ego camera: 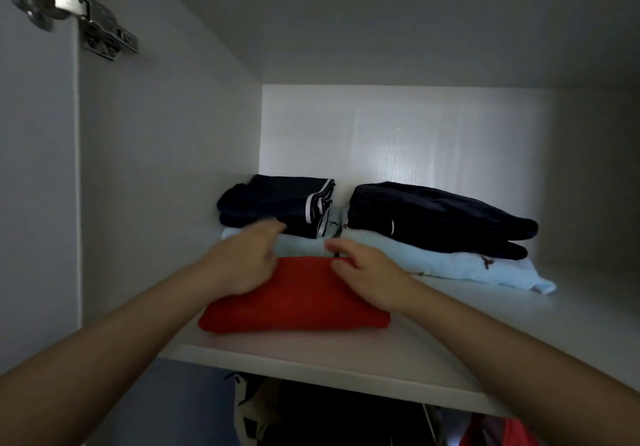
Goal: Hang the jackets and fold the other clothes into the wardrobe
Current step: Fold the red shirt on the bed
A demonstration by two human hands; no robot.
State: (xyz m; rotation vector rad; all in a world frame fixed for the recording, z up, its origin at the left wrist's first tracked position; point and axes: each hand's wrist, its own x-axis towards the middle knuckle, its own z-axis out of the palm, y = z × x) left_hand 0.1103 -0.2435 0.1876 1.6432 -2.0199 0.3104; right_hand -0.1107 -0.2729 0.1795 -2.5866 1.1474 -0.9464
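The right hand [367, 272] rests loose-fingered on the folded red garment [294, 302]; the left hand [242, 262] beside it is blurred, I can't tell its grip. Just past the fingertips, dark clothes [433, 217] top pale blue clothes [450, 262] on the shelf [346, 354]

Red garment [294, 307] (neatly folded), wardrobe shelf [346, 359]

My left hand [247, 260] is motion-blurred and the fingers smear, so I can't tell if it grips the red top [294, 307]. It and my right hand [367, 272] cover the top's back edge. The light blue cloth [460, 265] is mostly buried under dark folded clothes [433, 217], its print too small to read. The hanging clothes [311, 418] are half hidden by the shelf [311, 352] and cut off at the bottom. The hinge [72, 12] is blurred and cut off at the top.
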